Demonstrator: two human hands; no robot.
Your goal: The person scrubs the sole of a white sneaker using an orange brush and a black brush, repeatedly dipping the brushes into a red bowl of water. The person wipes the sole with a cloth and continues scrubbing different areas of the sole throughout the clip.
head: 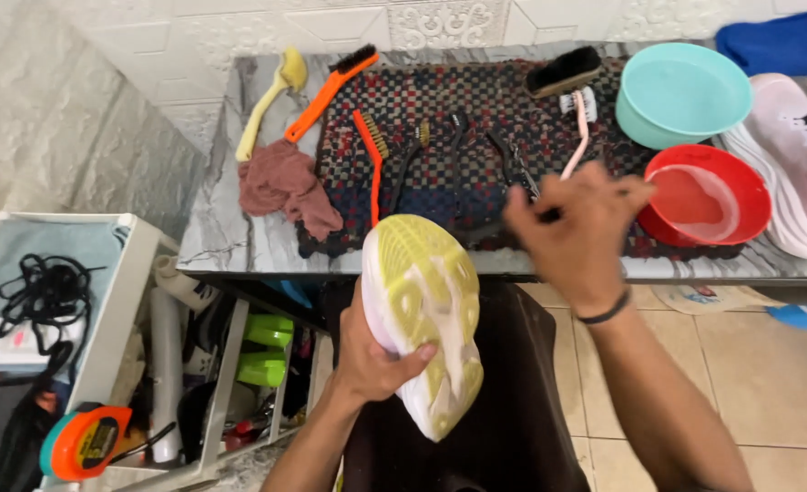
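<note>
Two hands: left hand (pixel 367 360) grips yellow-soled shoe (pixel 424 314), right hand (pixel 575 232) lifted

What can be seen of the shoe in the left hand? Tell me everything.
The shoe is a white sneaker held sole-up, its yellow-green outsole facing the camera. The sole looks like rubber, with a fine ribbed tread and paler, whitish patches running down the middle. It is tilted, one end up toward the table edge and the other down toward the person's lap. The left hand grips its side, thumb across the sole. The upper is mostly hidden. The right hand hovers apart from it.
</note>
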